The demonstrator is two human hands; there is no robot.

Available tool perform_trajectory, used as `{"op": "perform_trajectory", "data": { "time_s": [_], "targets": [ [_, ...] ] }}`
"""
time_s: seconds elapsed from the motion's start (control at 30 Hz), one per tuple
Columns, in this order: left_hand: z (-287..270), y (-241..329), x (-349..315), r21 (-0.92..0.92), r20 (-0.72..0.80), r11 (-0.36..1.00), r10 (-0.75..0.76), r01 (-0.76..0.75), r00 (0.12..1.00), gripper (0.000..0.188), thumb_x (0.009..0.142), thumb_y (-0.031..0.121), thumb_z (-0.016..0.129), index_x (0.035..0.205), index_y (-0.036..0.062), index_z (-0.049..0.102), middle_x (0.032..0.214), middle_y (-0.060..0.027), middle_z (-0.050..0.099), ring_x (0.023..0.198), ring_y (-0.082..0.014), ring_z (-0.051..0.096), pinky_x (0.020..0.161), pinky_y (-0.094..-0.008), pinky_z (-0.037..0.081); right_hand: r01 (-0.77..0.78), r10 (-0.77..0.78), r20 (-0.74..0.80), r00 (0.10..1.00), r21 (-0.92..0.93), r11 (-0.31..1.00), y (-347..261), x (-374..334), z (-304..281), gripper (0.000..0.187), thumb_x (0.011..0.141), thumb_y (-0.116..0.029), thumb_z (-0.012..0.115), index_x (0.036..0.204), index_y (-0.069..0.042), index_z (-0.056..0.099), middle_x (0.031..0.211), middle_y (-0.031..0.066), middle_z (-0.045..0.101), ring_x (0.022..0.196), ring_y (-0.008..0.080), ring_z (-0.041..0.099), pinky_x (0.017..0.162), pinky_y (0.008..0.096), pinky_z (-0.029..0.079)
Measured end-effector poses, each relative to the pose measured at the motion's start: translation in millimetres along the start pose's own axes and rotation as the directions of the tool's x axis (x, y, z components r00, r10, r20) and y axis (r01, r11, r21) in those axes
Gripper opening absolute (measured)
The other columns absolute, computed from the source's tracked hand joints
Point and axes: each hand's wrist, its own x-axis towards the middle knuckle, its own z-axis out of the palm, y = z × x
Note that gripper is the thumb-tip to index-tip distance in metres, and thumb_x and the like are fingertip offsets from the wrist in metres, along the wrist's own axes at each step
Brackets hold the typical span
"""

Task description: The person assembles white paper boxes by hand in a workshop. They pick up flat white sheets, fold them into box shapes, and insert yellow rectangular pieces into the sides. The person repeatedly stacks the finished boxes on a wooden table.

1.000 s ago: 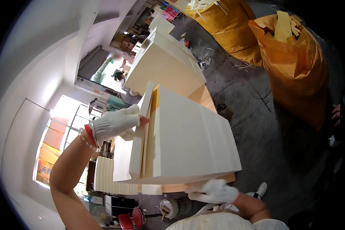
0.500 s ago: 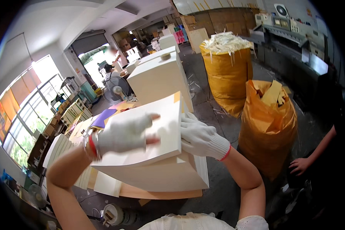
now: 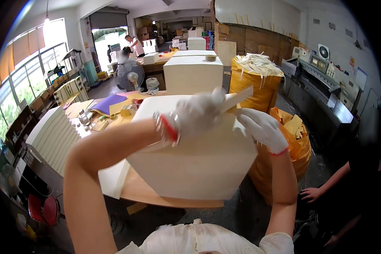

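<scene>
A tall stack of white paper sheets (image 3: 194, 169) stands in front of me on a wooden board (image 3: 169, 202). My left hand (image 3: 199, 112), in a white knit glove with bangles at the wrist, is over the top of the stack and smeared by motion. A pale flat strip (image 3: 240, 97) sticks out from its finger side, apparently held in it. My right hand (image 3: 262, 129), also gloved, has its fingers bent onto the stack's far right corner, gripping the sheets there. A bit of yellow paper shows beside its fingertips.
Another white paper block (image 3: 193, 76) stands beyond, with a tape roll (image 3: 210, 58) on top. Orange sacks (image 3: 255, 86) of paper scraps are at the right, near another person's hand (image 3: 312, 194). Fanned paper stacks (image 3: 55, 135) lie left; a fan (image 3: 131, 77) and two people are farther back.
The view has turned and levelled. My left hand has moved across the stack toward its far right corner, where the pale strip now shows. My right hand stays at the stack's right edge, fingers more bent.
</scene>
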Motion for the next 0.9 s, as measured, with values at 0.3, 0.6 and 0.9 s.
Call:
{"op": "perform_trajectory", "data": {
  "time_s": [0.3, 0.6, 0.9],
  "targets": [
    [-140, -183, -42, -0.447, -0.748, 0.743, -0.006, -0.497, 0.664, 0.015, 0.087, 0.014, 0.059, 0.099, 0.0047, 0.062, 0.093, -0.0042, 0.065, 0.084, -0.0109, 0.06, 0.075, -0.0254, 0.05, -0.263, 0.22, 0.318, 0.922, 0.098, 0.96, -209, 111, 82, 0.037, 0.08, -0.031, 0.069, 0.103, -0.003, 0.06, 0.108, 0.0129, 0.059, 0.102, 0.0298, 0.057, 0.095, 0.0398, 0.043],
    [-166, -346, -117, -0.677, -0.689, 0.232, -0.532, -0.698, 0.492, 0.023, 0.083, 0.008, 0.055, 0.101, -0.0056, 0.061, 0.092, -0.0119, 0.064, 0.089, -0.0184, 0.062, 0.078, -0.0302, 0.053, -0.323, 0.316, 0.279, 0.907, -0.021, 0.946, -295, 171, 152, 0.048, 0.072, -0.028, 0.074, 0.105, -0.001, 0.051, 0.116, 0.0146, 0.053, 0.109, 0.0315, 0.052, 0.099, 0.0473, 0.04],
    [-150, -425, -138, -0.367, -0.927, 0.786, -0.356, -0.498, 0.12, 0.018, 0.088, 0.015, 0.059, 0.097, -0.001, 0.06, 0.089, -0.0086, 0.062, 0.075, -0.0178, 0.06, 0.065, -0.0301, 0.05, -0.533, 0.533, 0.102, 0.84, 0.342, 0.774, -331, 224, 222, 0.083, 0.08, -0.029, 0.075, 0.142, 0.001, 0.03, 0.138, 0.0244, 0.042, 0.124, 0.038, 0.048, 0.102, 0.041, 0.042]
  ]
}}
